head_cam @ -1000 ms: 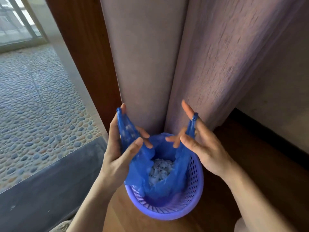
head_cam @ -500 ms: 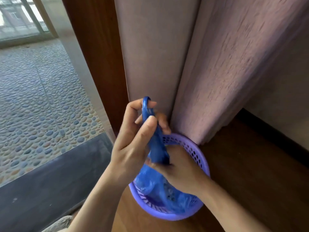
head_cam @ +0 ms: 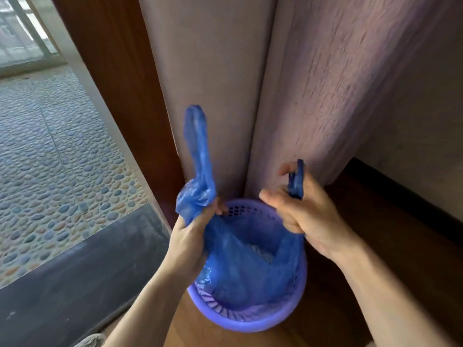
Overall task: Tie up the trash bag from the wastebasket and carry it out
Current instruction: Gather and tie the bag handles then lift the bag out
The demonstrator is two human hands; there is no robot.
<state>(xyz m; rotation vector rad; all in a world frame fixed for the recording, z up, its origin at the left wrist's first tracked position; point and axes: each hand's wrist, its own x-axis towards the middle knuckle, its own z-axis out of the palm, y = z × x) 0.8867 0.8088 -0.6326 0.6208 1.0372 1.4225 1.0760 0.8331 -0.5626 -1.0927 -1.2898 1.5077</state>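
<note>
A blue plastic trash bag (head_cam: 245, 269) sits in a round purple mesh wastebasket (head_cam: 253, 319) on the wooden floor, with pale scraps showing inside. My left hand (head_cam: 188, 244) grips the bag's left side; that handle loop stands up above my fist. At the basket's right rim my right hand (head_cam: 308, 216) pinches the other handle strip between thumb and fingers. The two handles are held apart.
Mauve curtains (head_cam: 288, 96) hang straight behind the basket. A brown wooden door frame (head_cam: 120, 83) stands to the left, with a dark threshold (head_cam: 75, 279) and a pebble-tiled balcony floor (head_cam: 50, 159) beyond. A dark baseboard (head_cam: 406, 196) runs along the right wall.
A second ago each hand held a handle apart; half a second ago both hands were together at the gathered bag; now they have separated again, each with a handle.
</note>
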